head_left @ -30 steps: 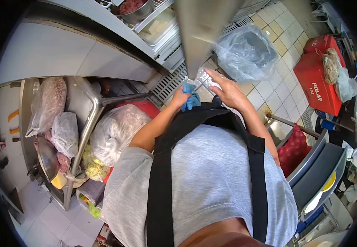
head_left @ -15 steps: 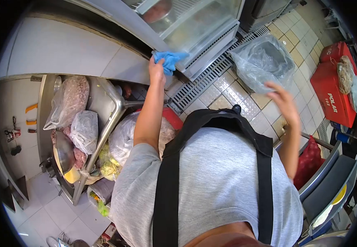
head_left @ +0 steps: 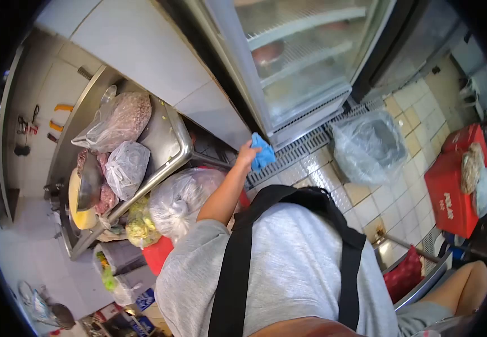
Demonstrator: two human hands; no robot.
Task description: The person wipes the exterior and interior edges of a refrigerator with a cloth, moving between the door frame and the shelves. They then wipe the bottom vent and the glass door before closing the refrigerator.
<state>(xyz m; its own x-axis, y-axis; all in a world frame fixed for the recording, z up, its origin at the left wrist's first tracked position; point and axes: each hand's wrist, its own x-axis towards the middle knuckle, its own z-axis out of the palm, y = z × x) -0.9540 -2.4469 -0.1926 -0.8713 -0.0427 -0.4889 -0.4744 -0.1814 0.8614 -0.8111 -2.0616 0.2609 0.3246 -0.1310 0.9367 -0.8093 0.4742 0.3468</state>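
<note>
My left hand [head_left: 247, 154] is closed on a crumpled blue cloth [head_left: 263, 153]. The cloth is held at the lower corner of a glass-door fridge [head_left: 309, 126], above the floor grate [head_left: 305, 150]; whether it touches the fridge is unclear. My right arm is bent at the lower right edge, and its hand does not show. Right of the cloth, a grey bin lined with a clear plastic bag [head_left: 367, 149] stands on the tiled floor.
At left, a steel table [head_left: 162, 135] holds bagged meat [head_left: 122, 121], a white bag [head_left: 126, 168] and a metal bowl [head_left: 89, 182]. Large plastic bags [head_left: 184, 196] are beside it. Red coolers [head_left: 451, 194] stand at right, with a red mesh sack [head_left: 405, 275] nearer.
The view has shifted, showing more of the fridge. My left hand still holds the cloth, now near the fridge's bottom corner. My right hand has moved from beside the lined bin out of view.
</note>
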